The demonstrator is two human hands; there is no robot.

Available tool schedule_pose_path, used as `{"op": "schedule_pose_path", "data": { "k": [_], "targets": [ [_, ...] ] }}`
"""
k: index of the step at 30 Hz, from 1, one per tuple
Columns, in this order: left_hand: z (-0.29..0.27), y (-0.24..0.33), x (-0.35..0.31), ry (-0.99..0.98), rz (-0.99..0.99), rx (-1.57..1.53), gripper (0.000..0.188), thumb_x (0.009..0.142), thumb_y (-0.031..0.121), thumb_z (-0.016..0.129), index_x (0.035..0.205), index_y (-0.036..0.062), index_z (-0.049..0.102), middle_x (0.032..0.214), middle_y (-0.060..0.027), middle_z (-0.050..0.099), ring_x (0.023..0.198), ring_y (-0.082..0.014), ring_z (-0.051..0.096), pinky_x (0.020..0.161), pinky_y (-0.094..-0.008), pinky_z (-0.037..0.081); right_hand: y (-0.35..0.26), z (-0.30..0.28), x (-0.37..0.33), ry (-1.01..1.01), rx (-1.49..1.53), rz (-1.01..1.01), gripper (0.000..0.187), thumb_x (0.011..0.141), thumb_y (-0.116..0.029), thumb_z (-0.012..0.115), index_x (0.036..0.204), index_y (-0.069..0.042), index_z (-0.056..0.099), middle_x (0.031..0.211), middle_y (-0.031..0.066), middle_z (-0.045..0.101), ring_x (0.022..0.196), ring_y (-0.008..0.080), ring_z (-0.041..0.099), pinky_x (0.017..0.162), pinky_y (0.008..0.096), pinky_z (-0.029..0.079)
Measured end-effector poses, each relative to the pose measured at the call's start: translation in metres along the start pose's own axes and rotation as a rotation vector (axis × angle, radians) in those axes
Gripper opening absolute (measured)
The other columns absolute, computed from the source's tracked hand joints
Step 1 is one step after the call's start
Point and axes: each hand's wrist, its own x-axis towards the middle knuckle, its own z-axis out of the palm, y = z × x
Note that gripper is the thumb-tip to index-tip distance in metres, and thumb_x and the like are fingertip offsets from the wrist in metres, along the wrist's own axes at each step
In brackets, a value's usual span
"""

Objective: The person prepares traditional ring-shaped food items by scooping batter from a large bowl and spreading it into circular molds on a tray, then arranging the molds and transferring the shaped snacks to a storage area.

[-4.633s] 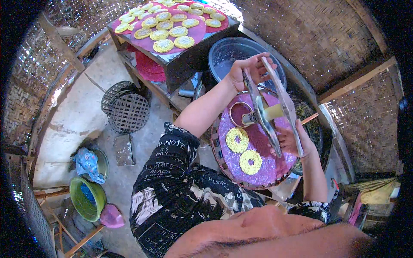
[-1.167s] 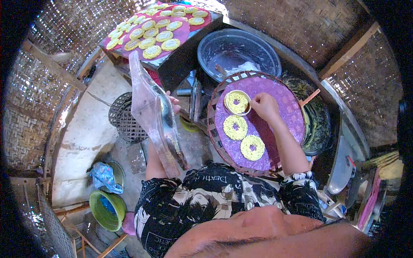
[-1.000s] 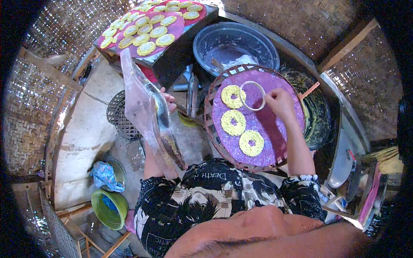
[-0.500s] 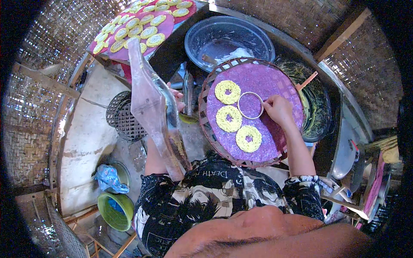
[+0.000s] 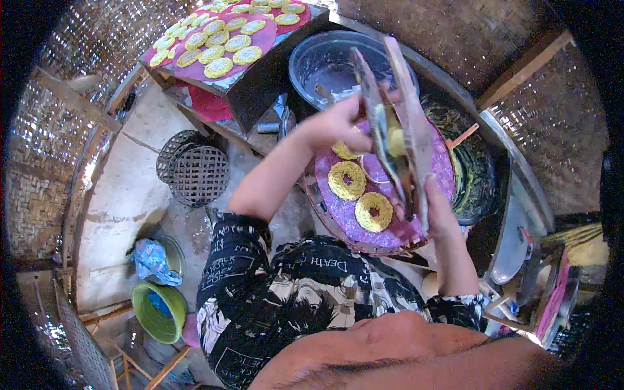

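Note:
A two-board wooden press (image 5: 419, 130) stands tilted above a round woven tray (image 5: 316, 205), its boards apart and yellow dough (image 5: 395, 140) showing between them. My left hand (image 5: 341, 123) is closed around the press's left side, some fingers hidden behind it. My right hand (image 5: 439, 203) grips the right board near its lower end, its fingers partly hidden. Beneath, a purple sheet (image 5: 344, 224) lines the tray. On it lie yellow dough rings (image 5: 374, 212), one partly covered by my left hand. A thin round hoop (image 5: 372, 170) rests beside them, half hidden by the press.
Behind the tray stands a dark basin (image 5: 305, 55); another dark tub (image 5: 478, 185) smeared yellow is at the right. Several dough rounds lie on pink sheets (image 5: 252, 36) on a far-left stand. Plastic baskets (image 5: 198, 175) and a green basin (image 5: 159, 312) sit on the floor at left.
My left hand has brought the press rightward over the tray, and its boards have parted. My right hand has let go of the hoop and taken hold of the press.

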Motion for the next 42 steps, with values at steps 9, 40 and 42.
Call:
{"op": "schedule_pose_path", "data": {
  "k": [9,40,42],
  "targets": [
    [-0.002,-0.048,0.075,0.031,-0.065,-1.246,0.068,0.079,0.064,0.030,0.102,0.0027,0.049,0.070,-0.0081,0.054,0.071,-0.0275,0.053,0.081,-0.0465,0.040,-0.022,-0.066,-0.005,0.026,-0.184,0.238,0.060,0.082,-0.059,0.029,0.102,-0.005,0.047,0.071,0.0121,0.058,0.050,0.0176,0.057,0.042,0.0271,0.048],
    [0.009,-0.085,0.069,0.490,-0.167,-1.143,0.051,0.078,0.063,0.034,0.068,0.0139,0.042,0.040,0.0045,0.028,0.035,-0.0129,0.030,0.050,-0.0328,0.035,-0.012,-0.076,0.007,0.441,-1.071,-0.109,0.048,0.083,-0.045,0.044,0.076,-0.001,0.061,0.053,0.0061,0.052,0.041,0.0152,0.050,0.039,0.0283,0.038],
    [0.007,-0.079,0.059,0.506,-0.187,-1.126,0.051,0.078,0.064,0.034,0.067,0.0140,0.042,0.040,0.0046,0.027,0.035,-0.0122,0.029,0.050,-0.0323,0.034,-0.011,-0.060,0.003,0.425,-0.987,-0.019,0.048,0.083,-0.045,0.044,0.076,-0.001,0.061,0.052,0.0060,0.052,0.042,0.0154,0.050,0.040,0.0289,0.039]
  ]
}}
